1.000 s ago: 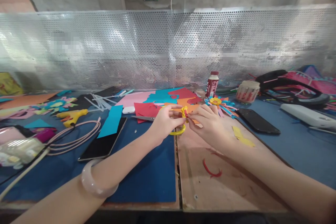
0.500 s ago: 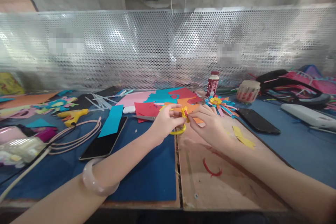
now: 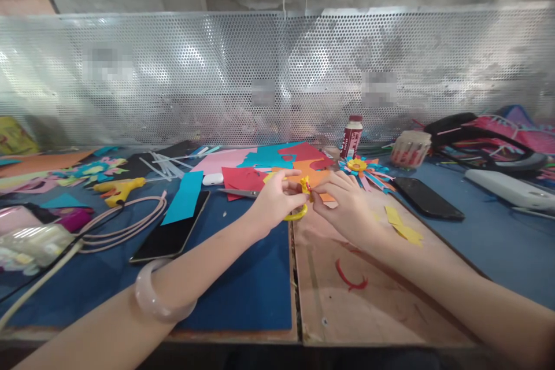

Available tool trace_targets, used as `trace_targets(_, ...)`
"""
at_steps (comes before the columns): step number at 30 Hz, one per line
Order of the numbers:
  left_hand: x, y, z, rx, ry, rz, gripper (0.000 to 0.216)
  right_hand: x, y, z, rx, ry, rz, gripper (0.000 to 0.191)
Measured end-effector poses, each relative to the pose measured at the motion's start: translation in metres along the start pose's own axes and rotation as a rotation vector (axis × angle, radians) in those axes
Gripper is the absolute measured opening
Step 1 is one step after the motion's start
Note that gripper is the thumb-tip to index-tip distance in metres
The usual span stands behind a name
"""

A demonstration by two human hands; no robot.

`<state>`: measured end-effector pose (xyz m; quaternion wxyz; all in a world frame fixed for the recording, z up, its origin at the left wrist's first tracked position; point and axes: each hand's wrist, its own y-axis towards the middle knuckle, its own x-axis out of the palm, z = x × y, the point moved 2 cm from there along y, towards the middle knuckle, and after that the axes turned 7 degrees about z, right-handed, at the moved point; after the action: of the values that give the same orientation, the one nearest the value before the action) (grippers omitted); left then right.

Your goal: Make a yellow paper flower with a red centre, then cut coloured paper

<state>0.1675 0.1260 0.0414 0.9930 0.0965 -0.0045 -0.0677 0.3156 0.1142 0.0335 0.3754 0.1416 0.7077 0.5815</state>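
Note:
Between my two hands, over the seam of the table, is a small yellow paper flower (image 3: 306, 184) with a bit of red on it. My left hand (image 3: 280, 199) pinches its left side between thumb and fingers. From the right, the thumb and fingertips of my right hand (image 3: 340, 193) close on its edge. Scissors (image 3: 296, 213) with yellow handles lie just below and behind my left hand, their blades pointing left over red paper (image 3: 243, 179). A curled red paper strip (image 3: 350, 278) and yellow paper scraps (image 3: 401, 225) lie near my right forearm.
Left are a phone (image 3: 171, 243) under a blue paper strip (image 3: 184, 196), a yellow glue gun (image 3: 119, 188) and a coiled cable (image 3: 125, 225). At the back right stand a bottle (image 3: 351, 137) and a clear tub (image 3: 410, 149), near a paper flower (image 3: 358, 166) and another phone (image 3: 428, 199).
The small yellow flower has turned slightly between my fingers, showing more of its red part. Both hands stay in almost the same place; the camera view has shifted a little.

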Motion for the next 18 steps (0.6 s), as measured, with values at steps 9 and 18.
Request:
trace_targets(9,-0.0013,-0.0006,0.0049,-0.012,0.011,0.001,0.049,-0.0028,0.0029,-0.0002,0.192,0.184,-0.058,0.015)
trace_targets(18,-0.0009,-0.0034,0.0090,0.004,0.027,-0.021,0.047,-0.0076,0.0032,0.0026,0.373,0.268,-0.167,0.013)
